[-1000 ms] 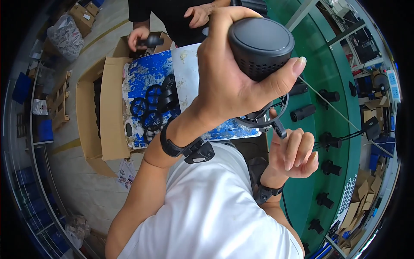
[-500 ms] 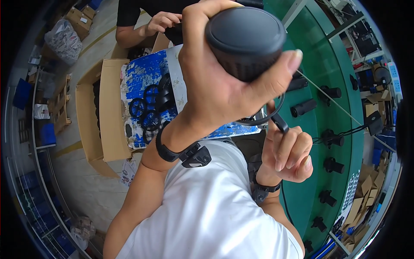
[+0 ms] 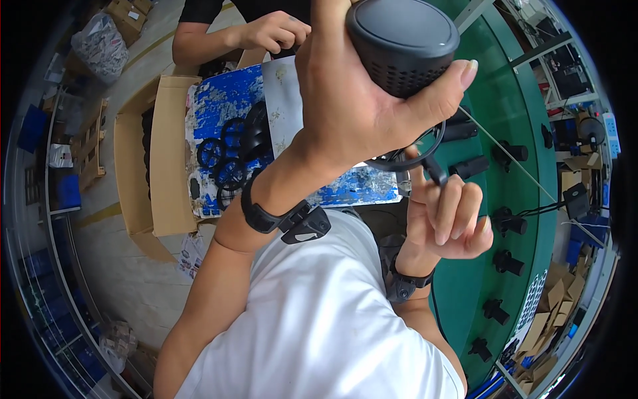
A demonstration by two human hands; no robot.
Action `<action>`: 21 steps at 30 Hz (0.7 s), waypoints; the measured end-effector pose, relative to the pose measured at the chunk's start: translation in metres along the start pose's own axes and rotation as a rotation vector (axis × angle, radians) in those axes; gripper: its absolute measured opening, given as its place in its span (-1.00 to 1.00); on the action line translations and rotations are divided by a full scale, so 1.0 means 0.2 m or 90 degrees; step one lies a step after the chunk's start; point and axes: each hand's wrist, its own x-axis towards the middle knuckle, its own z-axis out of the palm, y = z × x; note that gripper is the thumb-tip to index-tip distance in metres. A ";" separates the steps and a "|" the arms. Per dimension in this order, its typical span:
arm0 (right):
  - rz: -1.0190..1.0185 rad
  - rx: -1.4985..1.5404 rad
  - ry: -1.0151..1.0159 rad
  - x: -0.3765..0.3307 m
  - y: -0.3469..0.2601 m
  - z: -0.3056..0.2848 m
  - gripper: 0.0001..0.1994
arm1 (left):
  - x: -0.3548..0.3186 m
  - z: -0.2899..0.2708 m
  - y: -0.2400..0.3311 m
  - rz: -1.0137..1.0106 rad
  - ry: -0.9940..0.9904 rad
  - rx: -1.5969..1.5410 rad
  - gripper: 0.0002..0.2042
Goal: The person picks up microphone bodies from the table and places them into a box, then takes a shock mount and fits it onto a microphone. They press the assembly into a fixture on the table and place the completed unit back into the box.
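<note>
High in the view, my left hand (image 3: 352, 116) is wrapped round a black cylinder (image 3: 403, 30) with a smooth domed top and a perforated side. Its thumb presses along the near right of the cylinder. Below that hand a thin black ring (image 3: 441, 138) shows in part, with a short black stem (image 3: 434, 171) coming off it. My right hand (image 3: 445, 216) has its fingers curled about the stem, index finger reaching up by the ring. Whether ring and cylinder are joined is hidden behind my left hand. A black strap with a small device sits on each wrist.
A worn blue-and-white board (image 3: 359, 188) bears black rings (image 3: 232, 171) and round parts. Left of it stands an open cardboard box (image 3: 174, 156). Along the green bench (image 3: 458, 299) at right stand several black cylindrical parts (image 3: 508, 263). Across the board is a co-worker's hand (image 3: 274, 31).
My left hand and the cylinder have shifted right and slightly up, the cylinder tilting so more perforations show. My right hand has moved slightly right with the stem. The co-worker's hand has moved right.
</note>
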 end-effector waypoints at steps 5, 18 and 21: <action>-0.024 -0.123 0.081 -0.04 -0.01 0.01 -0.71 | -0.02 0.02 0.04 -0.217 0.011 -0.128 -0.49; -0.030 -0.641 0.091 0.13 -0.17 -0.07 -0.48 | 0.00 0.02 -0.03 -0.228 -0.202 -0.203 -0.43; 0.059 -0.699 0.040 0.23 -0.13 0.04 -0.38 | 0.00 0.05 0.00 -0.285 -0.240 -0.326 -0.41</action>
